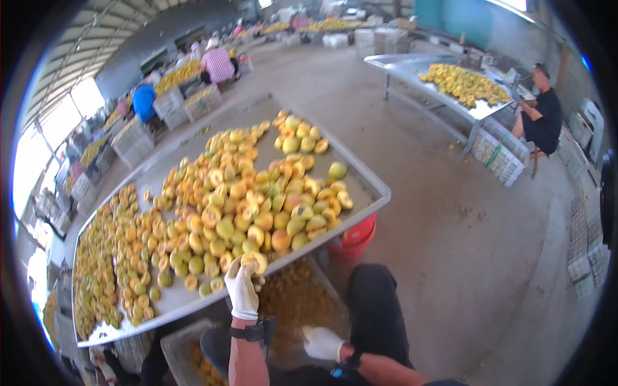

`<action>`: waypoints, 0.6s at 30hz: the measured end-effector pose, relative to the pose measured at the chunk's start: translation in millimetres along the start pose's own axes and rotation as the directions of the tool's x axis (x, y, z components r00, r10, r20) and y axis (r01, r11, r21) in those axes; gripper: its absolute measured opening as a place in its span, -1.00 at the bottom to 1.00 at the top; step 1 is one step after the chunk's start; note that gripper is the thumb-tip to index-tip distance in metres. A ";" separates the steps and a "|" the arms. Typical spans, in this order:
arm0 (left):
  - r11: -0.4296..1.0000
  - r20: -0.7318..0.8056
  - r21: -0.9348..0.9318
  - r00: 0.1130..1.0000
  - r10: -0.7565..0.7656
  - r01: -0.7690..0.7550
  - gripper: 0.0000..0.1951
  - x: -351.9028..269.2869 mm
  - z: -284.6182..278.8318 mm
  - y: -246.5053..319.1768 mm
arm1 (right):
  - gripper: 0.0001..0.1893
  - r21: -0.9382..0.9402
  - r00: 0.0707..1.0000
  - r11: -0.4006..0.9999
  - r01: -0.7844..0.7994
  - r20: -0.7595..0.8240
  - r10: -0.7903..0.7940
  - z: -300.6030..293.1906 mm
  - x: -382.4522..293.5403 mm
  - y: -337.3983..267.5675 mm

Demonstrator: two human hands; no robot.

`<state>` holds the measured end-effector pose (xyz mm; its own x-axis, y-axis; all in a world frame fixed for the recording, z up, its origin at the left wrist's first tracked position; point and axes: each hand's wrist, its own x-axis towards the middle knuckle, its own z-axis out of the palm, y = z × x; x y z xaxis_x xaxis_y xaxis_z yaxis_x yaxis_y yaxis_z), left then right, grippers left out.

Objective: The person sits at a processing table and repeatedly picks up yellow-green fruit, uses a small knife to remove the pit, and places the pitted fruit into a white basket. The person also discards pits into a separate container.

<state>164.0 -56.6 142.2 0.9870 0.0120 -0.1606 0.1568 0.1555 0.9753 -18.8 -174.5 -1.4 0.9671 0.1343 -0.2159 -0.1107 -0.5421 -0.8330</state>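
My left hand point(243, 289), in a white glove, grips a halved yellow fruit point(254, 263) at the near edge of a metal table point(166, 321). The cut face with its hollow shows. Behind it a large heap of halved yellow-green fruit point(246, 202), apricot- or peach-like, spreads over the tabletop. My right hand point(323, 343), also in a white glove, hangs low beside my dark-trousered knee, above a crate point(328, 284) of brownish pieces under the table edge. Its fingers are blurred, and whether it holds something cannot be told.
A red bucket point(358, 236) stands under the table's right corner. Another crate point(181, 345) with orange pieces is at the lower left. A person in black sits at a second metal table point(410, 62) with fruit, at right. Other people and stacked crates point(133, 142) are farther left.
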 end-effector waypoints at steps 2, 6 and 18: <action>0.959 0.023 -0.201 0.980 -0.199 0.199 -0.66 -39.8 -28.5 -16.5 | -0.82 0.073 0.997 0.997 0.038 -0.066 -0.033 -0.8 0.7 0.2; 0.710 0.114 -0.562 0.890 -0.442 0.425 -0.55 -103.2 -63.6 -69.0 | -0.83 0.090 0.991 0.991 0.094 -0.107 -0.084 -20.0 -6.3 -25.9; 0.822 -0.023 -0.514 0.953 -0.301 0.248 -0.45 -154.1 -87.8 -105.0 | -0.69 -0.153 0.924 0.915 0.374 -0.029 -0.382 2.3 -27.3 -53.6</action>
<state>-7.8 12.0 51.2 0.8927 -0.0129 -0.4505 0.3543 0.6380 0.6837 -39.7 -147.1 47.9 0.9423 0.3071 0.1336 0.2950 -0.5725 -0.7650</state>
